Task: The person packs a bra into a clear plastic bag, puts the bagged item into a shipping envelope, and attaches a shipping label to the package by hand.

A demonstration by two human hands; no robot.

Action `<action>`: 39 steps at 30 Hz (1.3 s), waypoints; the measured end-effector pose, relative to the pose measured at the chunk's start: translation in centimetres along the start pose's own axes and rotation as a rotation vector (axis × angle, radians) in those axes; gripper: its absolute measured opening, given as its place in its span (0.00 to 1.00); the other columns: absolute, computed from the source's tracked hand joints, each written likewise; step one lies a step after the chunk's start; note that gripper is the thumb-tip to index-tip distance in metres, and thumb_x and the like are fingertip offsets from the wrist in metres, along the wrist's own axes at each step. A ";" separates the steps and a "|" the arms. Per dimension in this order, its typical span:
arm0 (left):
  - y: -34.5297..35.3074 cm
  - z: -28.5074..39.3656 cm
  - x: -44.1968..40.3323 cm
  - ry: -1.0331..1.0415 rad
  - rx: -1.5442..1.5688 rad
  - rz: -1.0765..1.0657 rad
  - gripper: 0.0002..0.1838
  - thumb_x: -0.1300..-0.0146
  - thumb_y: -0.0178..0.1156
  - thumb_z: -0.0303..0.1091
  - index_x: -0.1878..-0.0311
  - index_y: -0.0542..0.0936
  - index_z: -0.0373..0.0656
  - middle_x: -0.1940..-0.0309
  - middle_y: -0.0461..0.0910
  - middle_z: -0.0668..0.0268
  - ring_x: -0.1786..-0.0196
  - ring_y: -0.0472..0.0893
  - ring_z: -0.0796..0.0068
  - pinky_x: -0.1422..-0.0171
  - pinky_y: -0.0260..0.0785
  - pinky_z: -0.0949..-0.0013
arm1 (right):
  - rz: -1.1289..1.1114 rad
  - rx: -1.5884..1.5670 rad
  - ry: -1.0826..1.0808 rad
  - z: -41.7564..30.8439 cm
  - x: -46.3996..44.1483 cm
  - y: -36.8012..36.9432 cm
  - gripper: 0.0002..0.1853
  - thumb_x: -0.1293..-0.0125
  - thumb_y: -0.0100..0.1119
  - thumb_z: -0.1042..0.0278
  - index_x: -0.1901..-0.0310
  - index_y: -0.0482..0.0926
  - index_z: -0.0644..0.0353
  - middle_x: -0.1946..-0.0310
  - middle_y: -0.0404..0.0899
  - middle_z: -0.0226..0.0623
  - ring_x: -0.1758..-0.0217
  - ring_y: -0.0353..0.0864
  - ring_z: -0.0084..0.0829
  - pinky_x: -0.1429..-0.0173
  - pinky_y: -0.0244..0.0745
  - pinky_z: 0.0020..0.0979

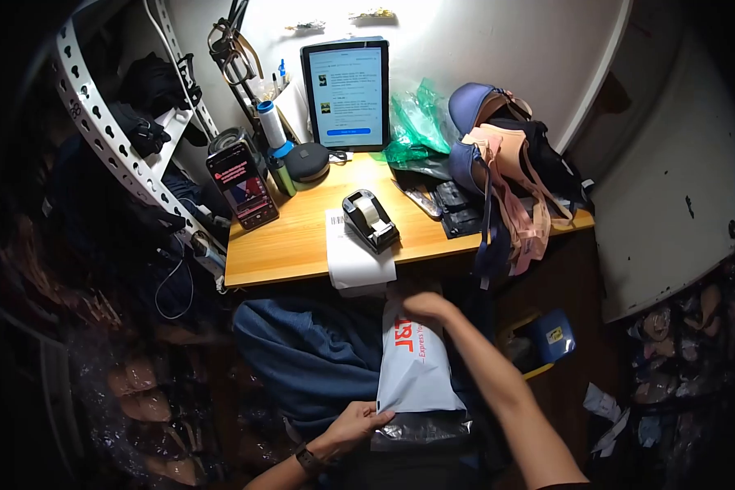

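Note:
A white plastic mailing bag [416, 371] with red lettering lies across my lap, its dark silvery open end [420, 429] toward me. My left hand [359, 426] pinches the bag's near left corner between thumb and fingers. At the far end of the bag, just below the desk edge, my right hand [423, 304] touches it; its fingers are in shadow and hard to make out. On the desk beyond, a black tape dispenser [370, 222] stands on white paper labels [351, 265] that hang over the front edge.
The wooden desk [290, 257] holds a tablet [347, 94], an upright phone [243, 186], a green plastic bag [416, 122] and a pile of bras [506, 159] hanging over the edge. A metal shelf [118, 151] stands left; a blue-and-yellow bin [551, 335] sits low right.

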State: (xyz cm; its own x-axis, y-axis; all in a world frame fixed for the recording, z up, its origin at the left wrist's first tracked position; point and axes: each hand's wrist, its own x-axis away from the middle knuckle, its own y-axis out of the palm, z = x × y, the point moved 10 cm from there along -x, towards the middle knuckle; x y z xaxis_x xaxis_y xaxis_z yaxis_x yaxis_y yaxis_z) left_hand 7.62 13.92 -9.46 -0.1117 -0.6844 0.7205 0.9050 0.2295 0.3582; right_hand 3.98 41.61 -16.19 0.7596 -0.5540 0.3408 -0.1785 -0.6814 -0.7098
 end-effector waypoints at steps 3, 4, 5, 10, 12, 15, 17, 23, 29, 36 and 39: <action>0.5 1.7 1.1 0.023 0.150 0.027 0.15 0.37 0.59 0.35 0.53 0.77 0.34 0.70 0.77 0.75 0.72 0.71 0.92 0.69 0.63 0.85 | -0.070 -0.106 0.208 -1.1 7.1 -6.4 0.33 0.38 0.47 0.42 0.45 0.71 0.66 0.50 0.72 0.60 0.48 0.74 0.47 0.44 0.68 0.33; 0.7 1.7 1.1 0.020 0.161 0.024 0.15 0.37 0.59 0.35 0.53 0.77 0.34 0.70 0.77 0.75 0.72 0.71 0.92 0.69 0.63 0.85 | 0.079 -0.050 0.081 -0.7 9.6 -7.4 0.36 0.38 0.48 0.39 0.43 0.69 0.68 0.53 0.75 0.59 0.51 0.76 0.47 0.46 0.69 0.34; 0.9 2.0 1.1 0.019 0.187 0.004 0.14 0.37 0.59 0.35 0.53 0.77 0.34 0.69 0.78 0.74 0.71 0.72 0.91 0.68 0.64 0.85 | 0.048 -0.042 0.074 0.7 12.8 -6.0 0.42 0.40 0.47 0.35 0.42 0.65 0.72 0.57 0.76 0.60 0.54 0.77 0.48 0.48 0.70 0.36; -0.1 3.8 -0.1 0.066 0.222 -0.042 0.13 0.35 0.56 0.32 0.53 0.76 0.32 0.66 0.79 0.69 0.65 0.77 0.85 0.59 0.69 0.81 | -0.235 -0.194 0.172 -1.6 22.1 -1.2 0.48 0.43 0.56 0.44 0.36 0.50 0.80 0.64 0.79 0.56 0.63 0.81 0.46 0.54 0.74 0.34; -1.1 4.9 -0.9 0.089 0.208 -0.040 0.13 0.34 0.54 0.31 0.52 0.75 0.30 0.65 0.79 0.67 0.62 0.78 0.83 0.55 0.70 0.79 | -0.036 -0.344 0.100 -1.7 21.2 -1.3 0.46 0.44 0.61 0.53 0.36 0.49 0.78 0.69 0.79 0.53 0.68 0.81 0.43 0.58 0.75 0.33; -3.2 7.9 -1.4 0.199 0.264 0.033 0.12 0.33 0.52 0.32 0.54 0.75 0.31 0.66 0.79 0.66 0.64 0.78 0.82 0.57 0.71 0.78 | 0.032 -0.316 0.054 -2.4 17.5 -2.1 0.45 0.46 0.64 0.61 0.35 0.49 0.75 0.74 0.77 0.45 0.73 0.79 0.33 0.64 0.72 0.29; -3.2 6.9 -1.1 0.160 0.267 0.015 0.12 0.33 0.52 0.32 0.55 0.75 0.32 0.66 0.79 0.66 0.64 0.78 0.82 0.56 0.71 0.77 | 0.063 -0.297 0.032 -3.6 17.1 -3.5 0.45 0.47 0.65 0.65 0.34 0.49 0.73 0.77 0.76 0.40 0.76 0.77 0.29 0.68 0.71 0.27; 0.2 2.4 -0.5 -0.075 0.417 -0.060 0.12 0.33 0.52 0.34 0.56 0.75 0.33 0.65 0.80 0.64 0.69 0.79 0.79 0.63 0.74 0.78 | -0.046 -0.213 0.253 -4.5 23.9 -6.0 0.35 0.46 0.64 0.68 0.39 0.61 0.71 0.77 0.75 0.42 0.77 0.75 0.31 0.69 0.69 0.30; 1.6 3.3 1.2 -0.097 0.470 -0.192 0.14 0.32 0.49 0.36 0.53 0.73 0.35 0.64 0.79 0.66 0.65 0.79 0.78 0.55 0.74 0.73 | 0.358 0.219 -0.067 -10.8 24.7 -8.9 0.25 0.47 0.65 0.66 0.47 0.73 0.66 0.72 0.75 0.40 0.72 0.75 0.36 0.65 0.70 0.32; 1.7 3.1 1.0 -0.050 0.676 -0.250 0.15 0.31 0.48 0.36 0.51 0.73 0.35 0.61 0.79 0.63 0.57 0.79 0.75 0.44 0.70 0.67 | 0.288 -0.274 -0.538 -16.4 22.0 -3.4 0.10 0.49 0.66 0.71 0.64 0.81 0.61 0.66 0.74 0.38 0.63 0.73 0.35 0.59 0.69 0.33; 2.0 2.6 1.0 -0.063 0.652 -0.284 0.15 0.31 0.47 0.35 0.49 0.72 0.34 0.57 0.78 0.61 0.53 0.78 0.73 0.41 0.69 0.64 | 0.259 -0.357 -0.584 -16.4 22.6 -3.0 0.09 0.48 0.66 0.72 0.65 0.79 0.63 0.65 0.74 0.38 0.61 0.73 0.33 0.58 0.70 0.33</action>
State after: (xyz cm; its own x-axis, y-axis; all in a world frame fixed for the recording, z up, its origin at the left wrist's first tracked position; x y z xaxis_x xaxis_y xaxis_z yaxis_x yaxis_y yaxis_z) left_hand 8.27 15.45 -6.51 -0.3475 -0.7425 0.5726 0.4096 0.4291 0.8051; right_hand 11.40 23.22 3.75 0.8570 -0.4415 -0.2657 -0.5153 -0.7325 -0.4449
